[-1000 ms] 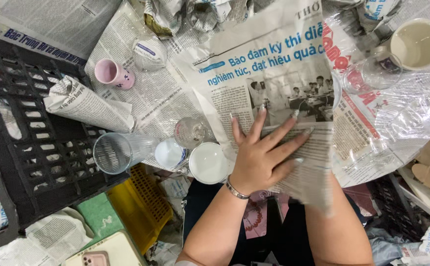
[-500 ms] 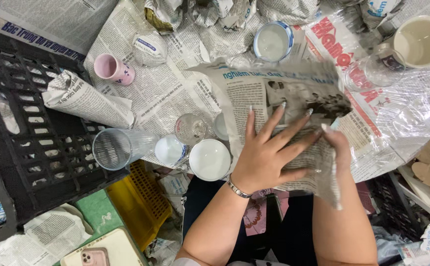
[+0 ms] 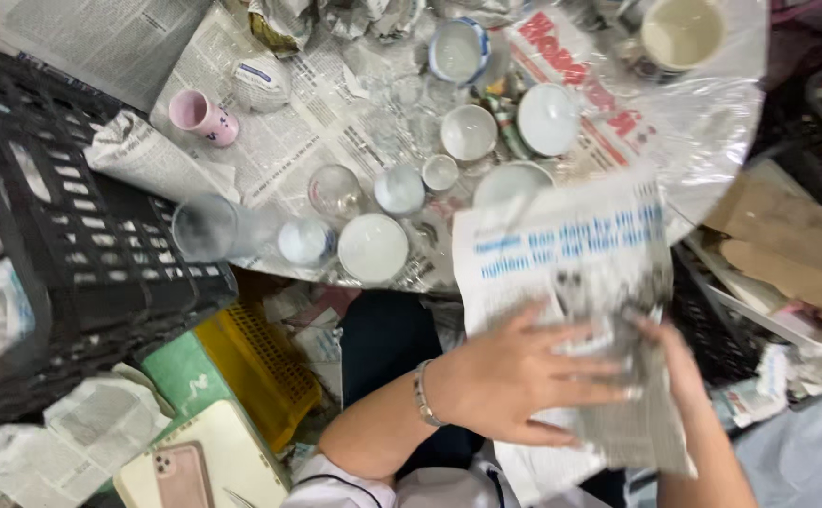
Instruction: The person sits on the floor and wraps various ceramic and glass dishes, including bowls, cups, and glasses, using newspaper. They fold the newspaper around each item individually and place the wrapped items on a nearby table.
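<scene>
Newspaper sheet (image 3: 571, 282) is what I am working, and from the head camera, the only view I have, it hangs off the near edge of the round table (image 3: 731, 113), pulled down toward my lap and blurred with motion. My left hand (image 3: 514, 381) lies flat on it with fingers spread and pressed onto the paper, a bracelet (image 3: 420, 395) at the wrist. My right hand (image 3: 679, 362) comes in from the other side with its fingers bent over the paper; something seems bundled inside the sheet, but the blur keeps me from telling what, so I will not name it.

On the tabletop beyond, well apart from my hands, stand several small white bowls (image 3: 373, 246), a clear glass (image 3: 206, 228) lying on its side, a pink cup (image 3: 202, 115) and a cream mug (image 3: 679, 33), all on spread newsprint. A black plastic crate (image 3: 63, 226) sits to my left with a paper-wrapped bundle (image 3: 147, 155) on its edge. A yellow basket (image 3: 260, 362) and a phone (image 3: 183, 473) lie lower left.

To do this fold well, I judge the left palm should pin the paper firmly while the right draws the loose edge over snugly, keeping the sheet taut so it neither tears nor leaves whatever is inside exposed.
</scene>
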